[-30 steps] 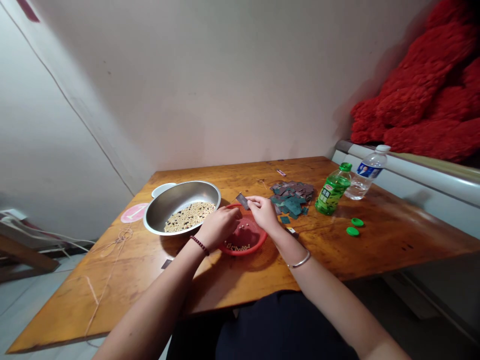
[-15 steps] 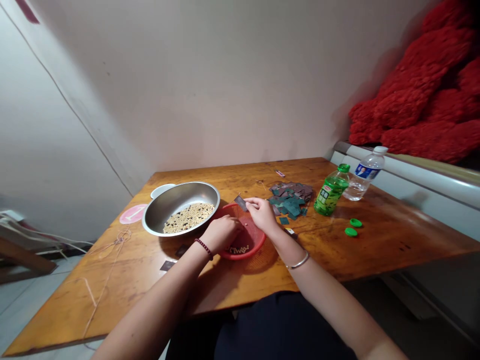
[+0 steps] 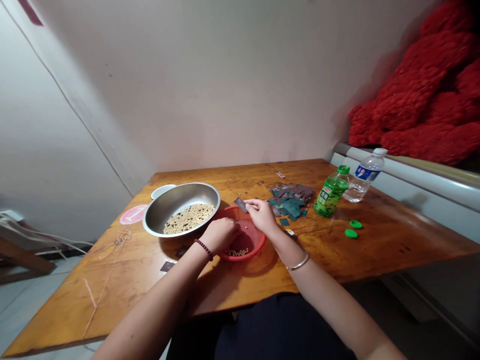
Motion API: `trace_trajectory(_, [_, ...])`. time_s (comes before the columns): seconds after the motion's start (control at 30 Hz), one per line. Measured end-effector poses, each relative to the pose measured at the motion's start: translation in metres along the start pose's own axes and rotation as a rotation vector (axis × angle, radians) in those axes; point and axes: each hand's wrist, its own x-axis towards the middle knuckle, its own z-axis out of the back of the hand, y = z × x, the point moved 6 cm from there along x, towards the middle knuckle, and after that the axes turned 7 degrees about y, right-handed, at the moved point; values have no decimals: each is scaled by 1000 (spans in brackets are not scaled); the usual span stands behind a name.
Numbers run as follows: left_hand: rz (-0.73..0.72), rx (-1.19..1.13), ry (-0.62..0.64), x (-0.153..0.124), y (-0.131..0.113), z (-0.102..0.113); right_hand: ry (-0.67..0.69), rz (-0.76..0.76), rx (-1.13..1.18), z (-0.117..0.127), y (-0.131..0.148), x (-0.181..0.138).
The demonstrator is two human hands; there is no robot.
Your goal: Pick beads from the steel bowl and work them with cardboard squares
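A small red plastic basket (image 3: 250, 246) with pale beads in its bottom stands on the wooden table (image 3: 375, 245) in front of me. My left hand (image 3: 221, 234), fingers curled, dips into the basket's left side; what it pinches is hidden. My right hand (image 3: 262, 214) hovers over the basket's far rim and pinches a small dark card (image 3: 240, 204). Left of the basket stands a steel bowl (image 3: 168, 199) holding pale and dark beads.
A heap of small dark green and purple cards (image 3: 291, 196) lies behind my right hand. Further right stand a green bottle (image 3: 330, 192) and a clear water bottle (image 3: 363, 176), with two green caps (image 3: 352, 229) nearby. A pink disc (image 3: 132, 215) and loose string (image 3: 112, 247) lie at the left.
My left hand has dropped from beside the card down into the basket. My right hand keeps the card almost in the same spot.
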Motion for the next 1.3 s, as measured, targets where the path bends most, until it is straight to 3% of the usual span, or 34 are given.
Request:
trace_trajectory(0.27, [-18,-5,-10,0,-2,1,4,-2,-8,0,1,1])
trace_trajectory(0.47, [24,33,90,1,0,-3,1,-7,-13,0,0,0])
trace_trajectory(0.9, [13,53,73,0,0,-4,3,-2,-20,-1,-6,2])
trace_trajectory(1.07, [-19,60,-54,0,-5,5,3,0,-25,-1,-6,3])
trace_trajectory(1.3, [8,103,-461,-8,-11,41,15,31,-16,-3,-3,1])
